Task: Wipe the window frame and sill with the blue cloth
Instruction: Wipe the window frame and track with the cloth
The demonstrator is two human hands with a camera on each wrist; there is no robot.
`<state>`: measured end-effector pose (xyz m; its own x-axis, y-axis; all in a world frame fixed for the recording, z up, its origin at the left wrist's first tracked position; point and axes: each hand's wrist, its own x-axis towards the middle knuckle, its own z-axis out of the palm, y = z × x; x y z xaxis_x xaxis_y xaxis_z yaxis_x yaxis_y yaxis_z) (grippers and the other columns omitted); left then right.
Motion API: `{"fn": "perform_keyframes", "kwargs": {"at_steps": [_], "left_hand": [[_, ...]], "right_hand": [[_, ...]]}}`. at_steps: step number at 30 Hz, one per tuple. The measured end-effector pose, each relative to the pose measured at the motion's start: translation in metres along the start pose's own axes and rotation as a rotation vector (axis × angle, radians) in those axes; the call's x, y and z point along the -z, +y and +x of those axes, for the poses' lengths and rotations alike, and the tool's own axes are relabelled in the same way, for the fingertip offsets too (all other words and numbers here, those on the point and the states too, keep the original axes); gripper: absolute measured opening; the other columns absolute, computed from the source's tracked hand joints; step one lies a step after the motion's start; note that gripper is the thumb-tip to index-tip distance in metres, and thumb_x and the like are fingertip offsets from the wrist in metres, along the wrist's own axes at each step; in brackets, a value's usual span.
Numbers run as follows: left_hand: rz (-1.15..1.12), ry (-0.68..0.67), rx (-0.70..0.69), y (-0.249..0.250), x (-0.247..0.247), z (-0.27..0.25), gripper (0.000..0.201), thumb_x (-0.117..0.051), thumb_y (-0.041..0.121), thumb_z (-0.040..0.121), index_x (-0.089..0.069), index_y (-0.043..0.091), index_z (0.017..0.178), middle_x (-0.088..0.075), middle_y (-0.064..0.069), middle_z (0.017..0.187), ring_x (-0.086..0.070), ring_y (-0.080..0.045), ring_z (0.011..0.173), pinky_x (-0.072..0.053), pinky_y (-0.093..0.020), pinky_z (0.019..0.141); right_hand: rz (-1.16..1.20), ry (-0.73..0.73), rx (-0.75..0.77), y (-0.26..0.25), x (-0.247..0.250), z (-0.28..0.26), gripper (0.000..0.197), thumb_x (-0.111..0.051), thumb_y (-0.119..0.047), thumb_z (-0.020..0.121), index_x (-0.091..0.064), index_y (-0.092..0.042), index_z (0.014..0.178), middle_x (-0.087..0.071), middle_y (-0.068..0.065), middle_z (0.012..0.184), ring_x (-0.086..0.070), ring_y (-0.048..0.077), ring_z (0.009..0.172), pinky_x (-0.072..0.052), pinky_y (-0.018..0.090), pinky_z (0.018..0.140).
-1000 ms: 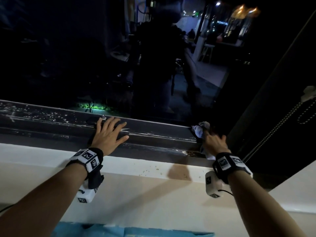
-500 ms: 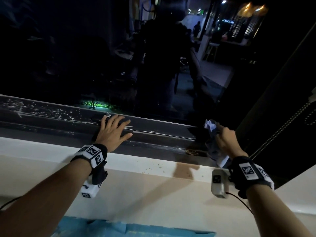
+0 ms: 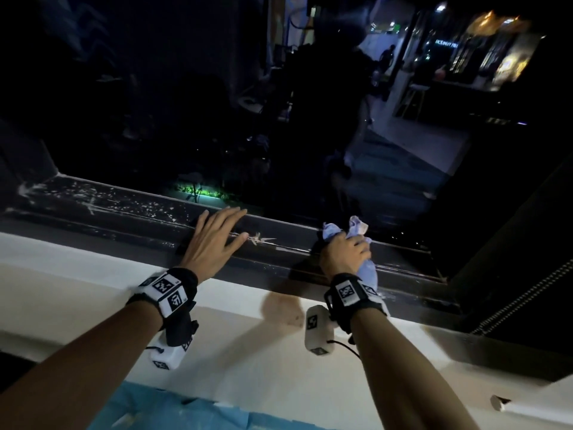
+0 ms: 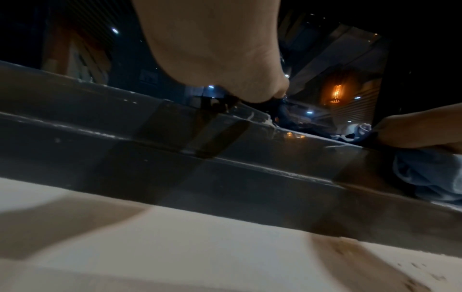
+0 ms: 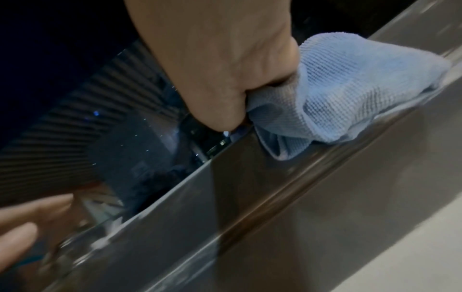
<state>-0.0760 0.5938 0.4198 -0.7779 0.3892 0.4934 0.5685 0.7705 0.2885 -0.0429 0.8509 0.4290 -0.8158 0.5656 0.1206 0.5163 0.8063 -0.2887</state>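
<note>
My right hand (image 3: 344,252) grips the bunched blue cloth (image 3: 366,268) and holds it against the dark window frame (image 3: 124,218), right of centre. The right wrist view shows the cloth (image 5: 350,94) squeezed in my fist (image 5: 225,69) and pressed on the frame's rail (image 5: 250,197). My left hand (image 3: 217,240) lies flat on the frame with straight spread fingers, a hand's width left of the cloth. In the left wrist view the palm (image 4: 212,49) rests on the rail (image 4: 175,158), with the cloth (image 4: 430,177) at the far right. White specks dot the frame's left part.
A pale sill (image 3: 93,290) runs below the dark frame, with a brown stain (image 3: 282,308) under my right wrist. Dark glass (image 3: 186,88) fills the area above. A beaded blind chain (image 3: 527,293) hangs at the right. Blue sheeting (image 3: 186,411) lies below the sill.
My right hand has slid the cloth leftward along the frame from its right corner, closing in on the left hand. The left hand stays flat on the frame.
</note>
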Motion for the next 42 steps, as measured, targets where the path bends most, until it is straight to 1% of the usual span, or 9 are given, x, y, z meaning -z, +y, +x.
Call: {"fn": "perform_keyframes", "kwargs": {"at_steps": [8,14,18,22,26,31,35,39,42], "left_hand": [[-0.018,0.014,0.038,-0.077,0.045,-0.009,0.056,-0.025,0.051,0.096,-0.031,0.023,0.144,-0.038,0.0,0.147,-0.031,-0.013,0.137,-0.005,-0.04,0.117],[0.032,-0.095,0.021,-0.131,0.053,-0.007,0.063,-0.018,0.058,0.093,-0.028,0.024,0.145,-0.035,0.0,0.149,-0.028,-0.014,0.139,-0.005,-0.043,0.117],[0.057,-0.146,0.002,-0.167,0.057,-0.007,0.07,-0.013,0.062,0.09,-0.027,0.023,0.146,-0.033,0.0,0.151,-0.026,-0.015,0.141,-0.003,-0.045,0.117],[0.068,-0.184,-0.023,-0.192,0.057,-0.011,0.073,-0.01,0.063,0.089,-0.026,0.022,0.147,-0.031,0.0,0.152,-0.022,-0.015,0.142,-0.001,-0.045,0.117],[0.065,-0.255,-0.042,-0.209,0.057,-0.019,0.078,-0.007,0.066,0.086,-0.022,0.022,0.148,-0.024,0.001,0.155,-0.017,-0.015,0.144,0.002,-0.045,0.116],[0.079,-0.256,-0.098,-0.218,0.056,-0.023,0.08,-0.005,0.066,0.085,-0.022,0.021,0.148,-0.024,0.002,0.155,-0.018,-0.015,0.144,-0.002,-0.041,0.117],[0.094,-0.231,-0.099,-0.219,0.051,-0.022,0.08,-0.005,0.066,0.085,-0.025,0.02,0.147,-0.029,0.002,0.153,-0.022,-0.016,0.143,-0.007,-0.04,0.116],[0.098,-0.204,-0.103,-0.22,0.047,-0.024,0.077,-0.008,0.065,0.088,-0.03,0.019,0.145,-0.035,0.0,0.15,-0.028,-0.018,0.14,-0.009,-0.039,0.114],[0.115,-0.195,-0.101,-0.221,0.044,-0.024,0.075,-0.01,0.064,0.089,-0.032,0.019,0.144,-0.038,-0.001,0.149,-0.031,-0.02,0.139,-0.009,-0.038,0.112]], "right_hand": [[-0.103,-0.095,0.232,-0.092,-0.016,-0.033,0.041,-0.036,-0.009,0.092,-0.041,-0.005,0.133,-0.027,0.029,0.144,-0.028,0.044,0.129,-0.022,0.05,0.105],[0.051,-0.199,0.413,-0.087,0.011,-0.052,0.055,-0.046,-0.006,0.085,-0.043,-0.018,0.138,-0.054,0.017,0.129,-0.044,0.04,0.119,-0.035,0.041,0.094],[0.317,-0.148,0.207,-0.065,0.035,-0.05,0.05,-0.041,-0.005,0.086,-0.05,-0.015,0.134,-0.06,0.026,0.121,-0.053,0.042,0.116,-0.039,0.035,0.089],[0.061,-0.069,0.003,-0.085,-0.001,-0.051,0.044,-0.044,-0.018,0.092,-0.038,-0.012,0.135,-0.045,0.024,0.133,-0.041,0.044,0.119,-0.03,0.051,0.099],[0.014,0.094,-0.076,-0.149,-0.044,-0.083,0.031,-0.056,-0.003,0.082,-0.051,0.006,0.111,-0.049,0.039,0.12,-0.047,0.053,0.109,-0.042,0.053,0.084],[0.032,0.066,-0.121,-0.182,-0.047,-0.105,0.054,-0.059,-0.013,0.079,-0.036,0.006,0.123,-0.04,0.03,0.126,-0.033,0.045,0.12,-0.026,0.046,0.102],[0.197,0.087,-0.012,-0.171,-0.045,-0.114,0.075,-0.076,-0.009,0.069,-0.036,0.003,0.132,-0.039,0.027,0.125,-0.032,0.042,0.119,-0.03,0.045,0.103],[0.202,0.089,0.177,-0.122,-0.022,-0.104,0.057,-0.058,0.003,0.076,-0.05,-0.011,0.129,-0.048,0.018,0.113,-0.049,0.039,0.103,-0.047,0.04,0.087],[0.109,0.091,0.274,-0.108,-0.013,-0.095,0.062,-0.055,0.003,0.075,-0.049,-0.022,0.131,-0.054,0.014,0.113,-0.053,0.036,0.094,-0.05,0.038,0.078]]}}
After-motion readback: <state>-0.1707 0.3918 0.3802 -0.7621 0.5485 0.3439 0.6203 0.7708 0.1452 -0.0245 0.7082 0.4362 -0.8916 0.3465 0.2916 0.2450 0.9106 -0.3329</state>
